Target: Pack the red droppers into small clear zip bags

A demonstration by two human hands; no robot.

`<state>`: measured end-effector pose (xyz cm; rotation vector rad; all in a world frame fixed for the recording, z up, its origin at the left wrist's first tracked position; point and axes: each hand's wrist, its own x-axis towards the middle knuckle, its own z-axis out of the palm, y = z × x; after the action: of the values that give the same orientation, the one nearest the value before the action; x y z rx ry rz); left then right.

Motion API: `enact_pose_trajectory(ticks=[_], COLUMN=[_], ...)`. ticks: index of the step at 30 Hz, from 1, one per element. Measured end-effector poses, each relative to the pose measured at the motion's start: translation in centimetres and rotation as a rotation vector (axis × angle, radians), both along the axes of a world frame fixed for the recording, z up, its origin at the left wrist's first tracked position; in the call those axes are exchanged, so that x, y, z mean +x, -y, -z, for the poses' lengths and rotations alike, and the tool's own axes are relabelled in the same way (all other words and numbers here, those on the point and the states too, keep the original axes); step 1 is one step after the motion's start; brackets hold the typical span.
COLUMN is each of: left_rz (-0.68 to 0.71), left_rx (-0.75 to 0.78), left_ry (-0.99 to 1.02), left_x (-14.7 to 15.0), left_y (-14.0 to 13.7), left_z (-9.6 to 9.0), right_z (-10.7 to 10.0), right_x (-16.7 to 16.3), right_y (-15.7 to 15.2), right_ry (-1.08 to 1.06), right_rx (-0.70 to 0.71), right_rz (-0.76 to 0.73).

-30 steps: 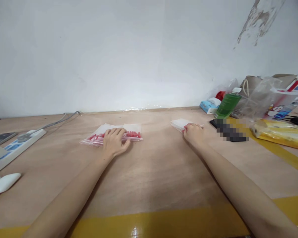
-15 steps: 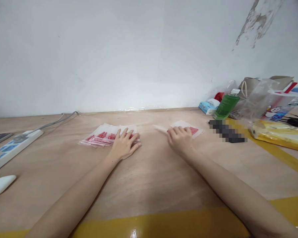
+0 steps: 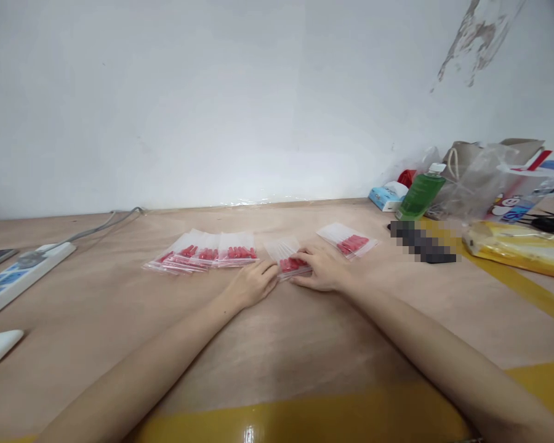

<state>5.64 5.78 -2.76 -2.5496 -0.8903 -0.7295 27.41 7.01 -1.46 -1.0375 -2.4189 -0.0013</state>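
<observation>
A small clear zip bag with red tube-like pieces lies on the table between my hands. My right hand grips its right side, fingers over the red pieces and thumb at the lower edge. My left hand is closed at the bag's lower left corner, fingertips pressed together there; the pinch itself is partly hidden. To the left, several similar bags overlap in a row, red pieces inside. Another filled bag rests flat beyond my right hand.
On the left are a white power strip, a grey cable and a white rounded object. To the right stand a green bottle, a tissue pack, a blurred dark object and a yellow package. A wall closes off the back.
My right hand has moved left with a bag, away from the bag on the right. My left hand has come off the row, shifted right and closed at the moved bag's corner.
</observation>
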Motion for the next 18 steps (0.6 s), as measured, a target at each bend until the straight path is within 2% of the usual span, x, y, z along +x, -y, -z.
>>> enact_pose_trajectory(ticks=[4,9,18], left_rz=[0.124,0.074,0.068], left_rx=[0.062,0.146,0.231], left_ry=[-0.095,-0.059,-0.032], left_x=[0.8,0.6,-0.5], left_y=[-1.5,-2.2,-1.8], left_z=[-0.1,0.6,0.2], right_z=[1.2,2.0,2.0], right_x=[0.7,0.6,1.7], right_y=[-0.3,-0.2,-0.3], right_ry=[-0.083,-0.136,0.144], right_rx=[0.034,0.138,0.397], right_rz=[0.034,0.069,0.159])
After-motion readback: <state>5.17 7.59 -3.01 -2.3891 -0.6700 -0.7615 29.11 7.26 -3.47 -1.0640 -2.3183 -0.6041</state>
